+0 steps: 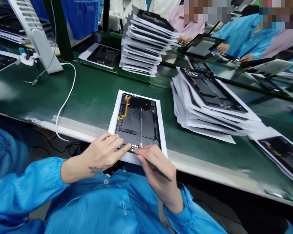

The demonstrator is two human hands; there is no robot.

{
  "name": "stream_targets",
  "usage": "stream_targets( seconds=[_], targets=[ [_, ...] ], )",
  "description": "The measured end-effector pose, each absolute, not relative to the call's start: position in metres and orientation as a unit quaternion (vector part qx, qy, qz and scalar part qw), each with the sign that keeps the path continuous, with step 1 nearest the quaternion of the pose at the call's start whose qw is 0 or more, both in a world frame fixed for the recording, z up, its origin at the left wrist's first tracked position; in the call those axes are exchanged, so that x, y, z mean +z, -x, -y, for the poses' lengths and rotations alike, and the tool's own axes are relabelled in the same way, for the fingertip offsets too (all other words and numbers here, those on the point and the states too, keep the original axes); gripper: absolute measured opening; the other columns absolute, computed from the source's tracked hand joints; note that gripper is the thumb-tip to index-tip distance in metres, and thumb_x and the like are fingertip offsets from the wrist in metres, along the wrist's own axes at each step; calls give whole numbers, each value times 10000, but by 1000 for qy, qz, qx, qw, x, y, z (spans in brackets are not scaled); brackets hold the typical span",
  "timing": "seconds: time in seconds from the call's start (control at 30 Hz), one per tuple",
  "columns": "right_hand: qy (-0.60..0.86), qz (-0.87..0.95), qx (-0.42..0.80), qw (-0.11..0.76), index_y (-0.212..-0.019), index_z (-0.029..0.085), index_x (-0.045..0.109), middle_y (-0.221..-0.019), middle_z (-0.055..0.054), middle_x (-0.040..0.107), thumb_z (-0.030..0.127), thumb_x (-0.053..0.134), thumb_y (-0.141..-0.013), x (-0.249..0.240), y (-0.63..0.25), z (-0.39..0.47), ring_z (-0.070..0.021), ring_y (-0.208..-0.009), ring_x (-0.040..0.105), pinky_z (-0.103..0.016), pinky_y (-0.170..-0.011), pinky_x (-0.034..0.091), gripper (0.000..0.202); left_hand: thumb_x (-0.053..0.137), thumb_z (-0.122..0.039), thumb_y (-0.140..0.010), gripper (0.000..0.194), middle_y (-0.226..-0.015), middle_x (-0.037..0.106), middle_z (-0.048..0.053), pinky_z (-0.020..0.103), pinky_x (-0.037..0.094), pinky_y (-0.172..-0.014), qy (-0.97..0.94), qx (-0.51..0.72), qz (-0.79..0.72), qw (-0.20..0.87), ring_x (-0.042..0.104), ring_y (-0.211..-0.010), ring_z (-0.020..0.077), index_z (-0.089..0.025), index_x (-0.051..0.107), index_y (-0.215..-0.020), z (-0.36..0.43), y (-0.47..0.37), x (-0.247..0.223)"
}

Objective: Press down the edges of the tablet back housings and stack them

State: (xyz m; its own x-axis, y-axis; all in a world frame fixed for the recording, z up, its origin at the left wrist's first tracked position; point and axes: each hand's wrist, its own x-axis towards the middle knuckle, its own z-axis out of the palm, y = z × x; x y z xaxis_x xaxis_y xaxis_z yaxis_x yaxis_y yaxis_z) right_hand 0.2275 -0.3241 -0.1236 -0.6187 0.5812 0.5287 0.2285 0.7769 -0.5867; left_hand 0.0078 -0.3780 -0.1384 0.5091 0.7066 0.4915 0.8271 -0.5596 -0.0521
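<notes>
An opened tablet housing (132, 122) with dark inner parts and an orange flex cable (127, 109) lies on a white sheet (163, 130) at the bench's front edge. My left hand (100, 152) rests over its near left edge, fingers stretched out and the index finger pointing at a small board at the near end. In my right hand (158, 172) is a slim black tool (162, 172), held like a pen, perhaps tweezers. Its tip is hidden by my fingers near the small board, so contact cannot be made out.
To the right stands a stack of tablet housings (215, 92) layered with white sheets. Behind is a taller stack (146, 45), beside a single housing (104, 55). A white stand (39, 42) and a white cable (72, 87) are at left. Co-workers in blue sleeves (246, 35) sit across.
</notes>
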Motion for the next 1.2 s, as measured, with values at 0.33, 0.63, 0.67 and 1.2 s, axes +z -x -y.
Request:
stream_targets(
  seconds=[0.33, 0.63, 0.67, 1.2],
  targets=[
    [252, 802, 386, 380, -913, 223, 726, -857, -39, 733, 299, 522, -1029, -118, -186, 303, -191, -800, 661, -336, -733, 533, 246, 401, -38, -983, 320, -1074, 691, 102, 285, 574, -808, 807, -274, 522, 35, 667, -954, 169, -140, 659, -1142, 393, 37, -122],
    [190, 837, 308, 410, -1065, 226, 668, -989, -57, 728, 148, 484, -1011, -119, -194, 296, -201, -945, 685, -351, -846, 559, 207, 489, -164, -1013, 383, -1356, 624, 155, 424, 517, -1060, 808, -251, 532, -23, 586, -1282, 239, -149, 519, -1395, 389, 30, -130],
    [195, 849, 292, 394, -1149, 231, 646, -1010, -58, 726, 130, 450, -1013, -117, -198, 291, -195, -927, 695, -343, -833, 563, 259, 513, -240, -1022, 436, -1433, 575, 164, 441, 488, -1104, 807, -238, 539, -47, 539, -1352, 247, -158, 471, -1448, 386, 29, -128],
    [144, 953, 160, 214, -1421, 271, 561, -1025, -83, 692, 140, 430, -1024, -109, -201, 279, -202, -863, 636, -328, -729, 553, 438, 497, -462, -1035, 619, -1587, 418, 160, 466, 276, -1255, 822, -235, 514, -69, 358, -1505, 246, -123, 350, -1531, 369, 20, -140]
  ],
)
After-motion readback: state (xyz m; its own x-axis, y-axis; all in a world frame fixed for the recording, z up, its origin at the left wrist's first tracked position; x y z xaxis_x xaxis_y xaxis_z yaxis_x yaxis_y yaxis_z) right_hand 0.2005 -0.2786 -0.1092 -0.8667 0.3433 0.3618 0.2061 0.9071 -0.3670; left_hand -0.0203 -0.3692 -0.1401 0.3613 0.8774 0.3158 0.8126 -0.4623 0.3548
